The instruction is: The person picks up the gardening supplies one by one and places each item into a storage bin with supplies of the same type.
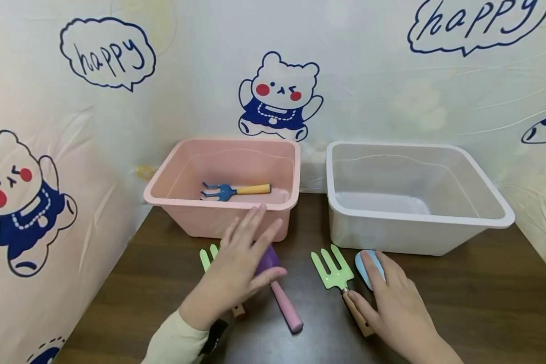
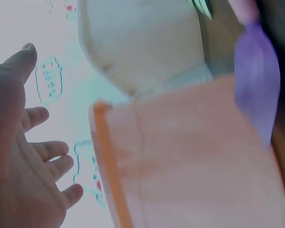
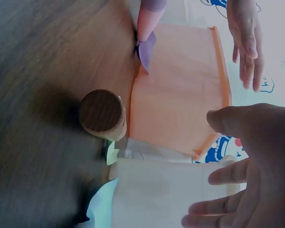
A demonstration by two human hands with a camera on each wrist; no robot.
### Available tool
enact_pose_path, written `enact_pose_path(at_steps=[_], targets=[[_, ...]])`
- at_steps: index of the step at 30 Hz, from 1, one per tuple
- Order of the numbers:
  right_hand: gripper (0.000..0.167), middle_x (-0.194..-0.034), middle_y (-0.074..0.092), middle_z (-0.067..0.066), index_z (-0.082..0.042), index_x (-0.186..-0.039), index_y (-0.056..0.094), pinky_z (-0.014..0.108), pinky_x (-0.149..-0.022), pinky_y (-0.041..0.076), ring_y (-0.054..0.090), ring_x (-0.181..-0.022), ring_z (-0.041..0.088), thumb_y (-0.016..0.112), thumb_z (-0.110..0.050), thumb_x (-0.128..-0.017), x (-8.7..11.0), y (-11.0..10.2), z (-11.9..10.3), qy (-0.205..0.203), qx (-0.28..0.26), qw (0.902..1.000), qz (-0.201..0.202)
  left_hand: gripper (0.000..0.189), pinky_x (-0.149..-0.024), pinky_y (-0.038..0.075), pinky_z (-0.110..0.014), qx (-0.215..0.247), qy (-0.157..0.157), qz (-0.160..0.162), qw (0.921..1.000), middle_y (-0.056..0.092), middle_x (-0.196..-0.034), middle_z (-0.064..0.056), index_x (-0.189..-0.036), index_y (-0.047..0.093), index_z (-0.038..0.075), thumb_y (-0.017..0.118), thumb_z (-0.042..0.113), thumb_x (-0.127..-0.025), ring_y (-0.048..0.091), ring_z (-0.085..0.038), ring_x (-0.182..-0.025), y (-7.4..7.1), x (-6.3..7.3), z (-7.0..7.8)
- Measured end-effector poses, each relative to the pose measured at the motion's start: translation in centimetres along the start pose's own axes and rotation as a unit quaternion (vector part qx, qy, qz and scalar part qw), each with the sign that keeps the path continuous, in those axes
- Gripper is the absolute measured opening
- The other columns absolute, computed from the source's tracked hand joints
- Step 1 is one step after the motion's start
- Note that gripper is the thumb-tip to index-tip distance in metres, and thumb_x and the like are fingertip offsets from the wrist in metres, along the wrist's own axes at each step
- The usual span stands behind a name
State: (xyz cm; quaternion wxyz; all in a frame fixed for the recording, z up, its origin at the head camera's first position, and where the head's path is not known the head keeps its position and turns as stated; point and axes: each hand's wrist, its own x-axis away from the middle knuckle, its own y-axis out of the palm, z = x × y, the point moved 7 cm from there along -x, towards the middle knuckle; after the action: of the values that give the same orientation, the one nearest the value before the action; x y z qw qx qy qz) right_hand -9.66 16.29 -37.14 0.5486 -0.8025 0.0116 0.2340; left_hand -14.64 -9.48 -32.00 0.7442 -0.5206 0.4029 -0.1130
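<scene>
All fingers (image 1: 267, 235) extended, empty — left hand (image 1: 236, 267) near trowel (image 1: 269, 259), right hand (image 1: 396, 303) near light-blue tool (image 1: 362, 270).

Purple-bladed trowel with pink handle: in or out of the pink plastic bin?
Out. Head view: the trowel lies on the dark wooden table before the bin, left hand partly covering it.

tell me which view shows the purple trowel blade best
The left wrist view: the purple trowel blade shows its broad face there, with no hand across it, though slightly blurred. The head view shows only part, the left hand covering the rest. The right wrist view shows it narrow, beyond the pink handle.
</scene>
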Motion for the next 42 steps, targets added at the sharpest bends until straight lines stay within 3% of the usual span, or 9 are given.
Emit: enact_pose_path(at_steps=[4, 10, 14, 22, 28, 32, 36, 42], targets=[[0.066, -0.133, 0.053, 0.018, -0.005, -0.143, 0.053, 0.059, -0.089, 0.047, 0.050, -0.123, 0.037, 0.079, -0.029, -0.087, 0.1, -0.5, -0.2, -0.010, -0.012, 0.9998, 0.009, 0.080, -0.111, 0.018, -0.067, 0.002, -0.011, 0.035, 0.9993, 0.022, -0.163, -0.020, -0.156, 0.035, 0.011, 0.036, 0.067, -0.100, 0.021, -0.038, -0.149, -1.9, 1.0, -1.8], [0.060, -0.116, 0.059, 0.003, -0.007, -0.137, 0.059, 0.047, -0.080, 0.053, 0.057, -0.107, 0.023, 0.082, -0.026, -0.085, 0.2, -1.2, 0.0, -0.002, -0.007, 0.9999, 0.012, 0.079, -0.108, 0.021, -0.069, -0.005, -0.029, 0.090, 0.9955, 0.026, -0.161, -0.023, -0.155, 0.037, 0.008, 0.040, 0.065, -0.101, 0.030, -0.042, -0.144, -4.7, 2.0, -4.8], [0.059, -0.113, 0.059, -0.002, -0.008, -0.137, 0.060, 0.044, -0.075, 0.053, 0.058, -0.100, 0.018, 0.081, -0.029, -0.086, 0.3, -1.0, 0.1, 0.006, -0.005, 1.0000, 0.004, 0.080, -0.108, 0.019, -0.069, -0.010, -0.051, 0.100, 0.9936, 0.025, -0.161, -0.024, -0.155, 0.037, 0.008, 0.041, 0.066, -0.100, 0.030, -0.043, -0.144, -6.1, 2.3, -6.8], [0.059, -0.111, 0.061, -0.001, -0.007, -0.135, 0.063, 0.044, -0.077, 0.054, 0.060, -0.099, 0.019, 0.083, -0.027, -0.083, 0.5, -1.0, -0.5, -0.007, -0.004, 0.9997, 0.023, 0.083, -0.106, 0.020, -0.072, -0.010, -0.084, 0.082, 0.9930, 0.023, -0.162, -0.025, -0.157, 0.032, 0.010, 0.039, 0.069, -0.099, 0.027, -0.045, -0.145, -7.2, 2.8, -10.3], [0.056, -0.114, 0.062, -0.002, -0.009, -0.133, 0.064, 0.042, -0.077, 0.055, 0.060, -0.099, 0.017, 0.082, -0.027, -0.084, 0.2, -0.3, -2.1, -0.020, -0.014, 0.9996, 0.013, 0.085, -0.106, 0.017, -0.074, -0.007, -0.106, 0.067, 0.9921, 0.024, -0.160, -0.028, -0.159, 0.029, 0.014, 0.039, 0.071, -0.097, 0.025, -0.051, -0.143, -7.5, 3.0, -13.5], [0.056, -0.111, 0.062, -0.003, -0.009, -0.133, 0.065, 0.040, -0.079, 0.054, 0.060, -0.097, 0.016, 0.082, -0.027, -0.083, -0.2, 0.1, -3.4, -0.040, -0.013, 0.9990, 0.016, 0.084, -0.105, 0.018, -0.075, -0.005, -0.126, 0.053, 0.9906, 0.023, -0.159, -0.029, -0.157, 0.032, 0.011, 0.048, 0.067, -0.097, 0.025, -0.056, -0.141, -7.7, 3.2, -15.6], [0.055, -0.110, 0.062, -0.002, -0.009, -0.132, 0.066, 0.040, -0.082, 0.053, 0.061, -0.098, 0.017, 0.082, -0.029, -0.083, -0.3, 0.6, -4.3, -0.041, -0.014, 0.9991, 0.007, 0.081, -0.106, 0.015, -0.074, -0.002, -0.148, 0.016, 0.9889, 0.022, -0.160, -0.029, -0.158, 0.031, 0.012, 0.057, 0.059, -0.097, 0.020, -0.052, -0.145, -7.5, 3.2, -17.8], [0.056, -0.112, 0.062, -0.002, -0.010, -0.132, 0.066, 0.039, -0.084, 0.053, 0.061, -0.101, 0.016, 0.082, -0.032, -0.084, -0.5, 1.5, -5.5, -0.038, -0.022, 0.9990, -0.012, 0.071, -0.106, 0.009, -0.076, 0.016, -0.170, -0.010, 0.9853, 0.020, -0.160, -0.031, -0.158, 0.030, 0.010, 0.049, 0.052, -0.104, 0.013, -0.050, -0.147, -7.4, 3.6, -21.6]])
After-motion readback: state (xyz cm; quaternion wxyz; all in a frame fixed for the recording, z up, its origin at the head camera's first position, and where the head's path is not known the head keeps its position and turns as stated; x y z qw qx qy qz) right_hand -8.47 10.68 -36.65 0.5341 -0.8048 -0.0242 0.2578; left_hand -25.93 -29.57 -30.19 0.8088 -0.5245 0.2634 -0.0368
